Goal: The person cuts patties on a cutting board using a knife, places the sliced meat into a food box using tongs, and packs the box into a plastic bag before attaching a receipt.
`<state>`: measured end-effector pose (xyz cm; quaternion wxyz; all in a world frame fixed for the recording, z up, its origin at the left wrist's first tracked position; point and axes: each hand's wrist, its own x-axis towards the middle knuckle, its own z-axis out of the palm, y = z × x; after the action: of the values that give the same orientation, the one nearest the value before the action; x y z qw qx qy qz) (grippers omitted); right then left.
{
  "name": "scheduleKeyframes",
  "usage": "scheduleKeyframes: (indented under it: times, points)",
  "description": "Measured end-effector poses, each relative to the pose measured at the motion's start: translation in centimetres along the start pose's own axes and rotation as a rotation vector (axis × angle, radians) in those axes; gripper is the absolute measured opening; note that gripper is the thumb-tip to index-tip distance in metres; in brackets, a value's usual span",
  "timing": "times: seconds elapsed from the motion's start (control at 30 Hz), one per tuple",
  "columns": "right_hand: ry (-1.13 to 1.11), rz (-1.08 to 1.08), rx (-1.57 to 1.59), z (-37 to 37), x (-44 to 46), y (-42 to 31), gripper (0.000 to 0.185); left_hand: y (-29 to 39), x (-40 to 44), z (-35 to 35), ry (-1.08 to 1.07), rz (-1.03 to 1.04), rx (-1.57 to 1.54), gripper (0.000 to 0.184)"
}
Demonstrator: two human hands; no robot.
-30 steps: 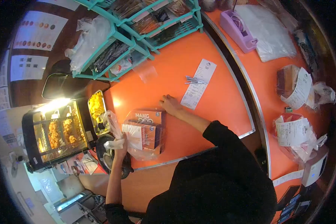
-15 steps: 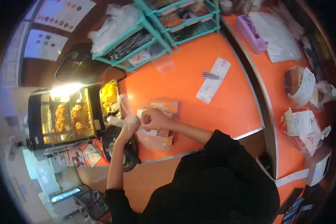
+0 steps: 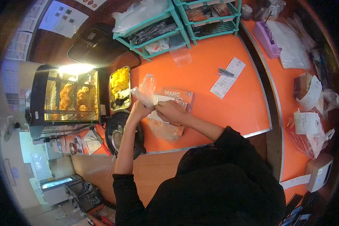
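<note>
A clear plastic bag is bunched up between my hands over the orange counter. My left hand closes round its gathered neck, and a twisted whitish end sticks out above the fist. Close beside it, my right hand has its fingers pinched together at the same bag. The bag's lower part spreads toward the counter's front edge; its contents are hard to make out. Behind my right hand lies a flat printed packet with the letters "MANG" showing.
A metal tray of yellow food and a lit display case with fried pieces stand at left. A round black appliance sits near my left wrist. Teal racks line the back. A receipt lies at right; bagged orders stand beyond.
My right hand has gone from a raised curled fist to a pinch low at the bag's neck. The whole view has shifted, so surroundings appear farther right.
</note>
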<state>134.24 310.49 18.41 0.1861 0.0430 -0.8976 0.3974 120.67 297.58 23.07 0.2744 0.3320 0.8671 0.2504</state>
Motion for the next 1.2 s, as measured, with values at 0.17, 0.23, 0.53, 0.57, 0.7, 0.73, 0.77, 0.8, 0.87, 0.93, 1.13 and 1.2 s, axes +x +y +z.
scheduleKeyframes:
  times: [0.17,0.23,0.53,0.57,0.7,0.73,0.77,0.8,0.87,0.93,1.13,1.2]
  points:
    - [0.103,0.024,-0.025,1.1,-0.1,-0.6,0.015,0.7,-1.7,2.4,0.404,0.012,0.294,0.023]
    - [0.207,-0.048,-0.136,2.4,-0.6,-0.1,0.018,3.3,-3.2,3.1,0.547,-0.182,0.1,0.016]
    - [0.34,0.297,0.334,2.0,0.3,-0.9,0.01,-1.0,-2.6,7.6,0.733,0.033,-0.88,0.023]
    - [0.381,0.328,0.399,2.0,0.8,-0.7,0.009,-1.2,-2.9,7.1,0.667,0.008,-0.769,0.023]
    - [0.454,0.365,0.507,1.3,2.0,-0.5,0.009,0.3,-3.0,6.9,0.683,0.067,-0.805,0.019]
    - [0.425,0.385,0.534,1.0,2.1,-0.6,0.01,0.0,-2.8,7.0,0.682,0.067,-0.808,0.019]
    - [0.423,0.387,0.533,1.0,2.1,-0.4,0.01,-0.3,-2.9,6.9,0.666,0.055,-0.807,0.019]
    - [0.437,0.359,0.526,1.0,2.1,-0.2,0.009,-0.5,-2.9,6.9,0.652,0.043,-0.807,0.02]
    - [0.443,0.333,0.514,0.9,2.3,0.3,0.009,-0.4,-3.0,6.9,0.632,0.051,-0.813,0.02]
    - [0.493,0.346,0.53,0.8,2.6,0.6,0.008,0.0,-3.4,6.8,0.613,0.055,-0.818,0.019]
    - [0.263,0.16,0.293,2.3,2.3,2.0,0.012,-0.4,-3.6,7.0,0.64,0.05,-0.76,0.019]
    - [0.187,0.19,0.341,0.9,2.3,1.6,0.011,-1.4,-3.4,7.0,0.622,0.045,-0.747,0.02]
